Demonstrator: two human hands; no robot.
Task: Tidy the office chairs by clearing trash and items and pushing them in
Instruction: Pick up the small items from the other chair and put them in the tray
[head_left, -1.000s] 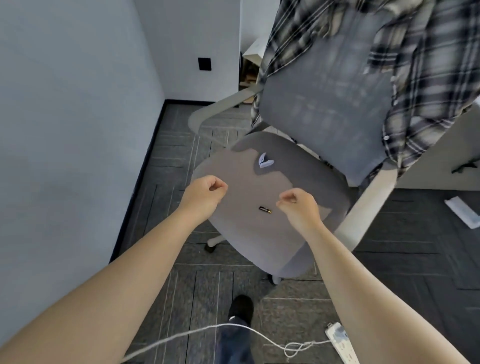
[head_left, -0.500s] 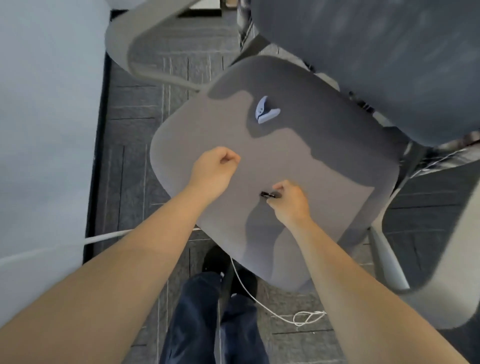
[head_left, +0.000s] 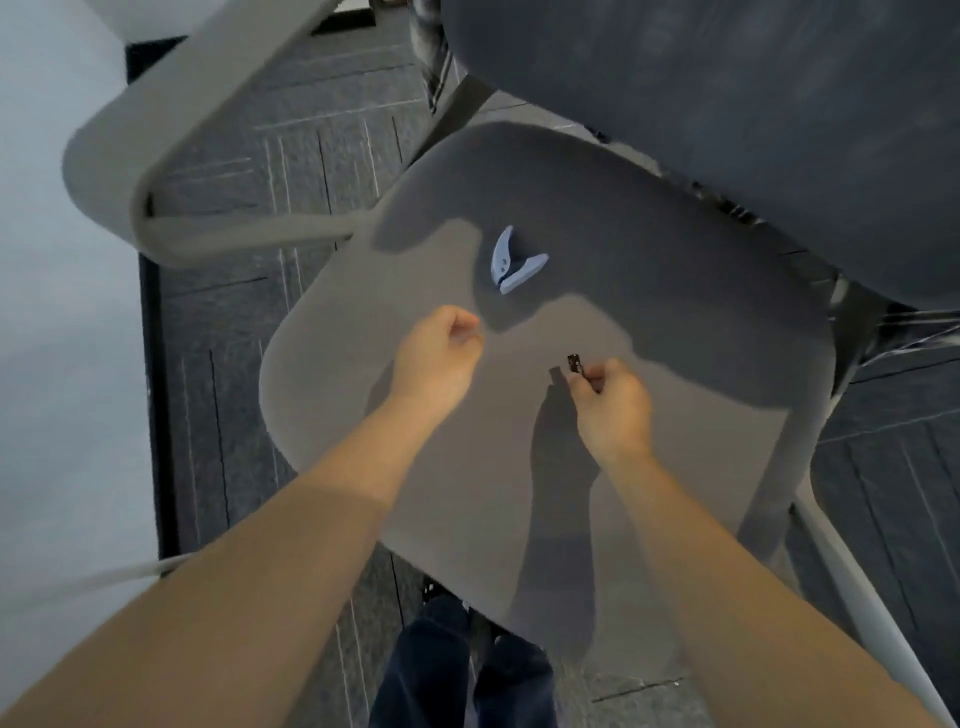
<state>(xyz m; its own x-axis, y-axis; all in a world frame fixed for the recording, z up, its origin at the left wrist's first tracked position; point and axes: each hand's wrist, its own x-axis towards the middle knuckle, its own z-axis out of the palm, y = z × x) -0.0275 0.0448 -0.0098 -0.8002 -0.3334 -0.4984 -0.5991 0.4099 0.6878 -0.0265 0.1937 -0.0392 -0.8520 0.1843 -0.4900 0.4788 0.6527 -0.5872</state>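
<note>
Nearest, both forearms reach over the grey chair seat (head_left: 649, 467). The right hand (head_left: 613, 405) pinches a small dark battery (head_left: 575, 363) in curled fingertips, lifted just above the cushion. The left hand (head_left: 436, 358) is curled into a loose fist, holding nothing visible. Farther back, a light blue clip-like tool (head_left: 511, 266) lies on the seat, near the backrest (head_left: 727, 119).

Seat (head_left: 649, 467): grey; backrest (head_left: 727, 104): dark grey mesh; armrest (head_left: 208, 119): light grey. Clip (head_left: 511, 265): pale blue; battery (head_left: 574, 363): black. Floor (head_left: 311, 156): dark grey carpet tiles with pale line pattern; trousers (head_left: 431, 670): dark blue.
</note>
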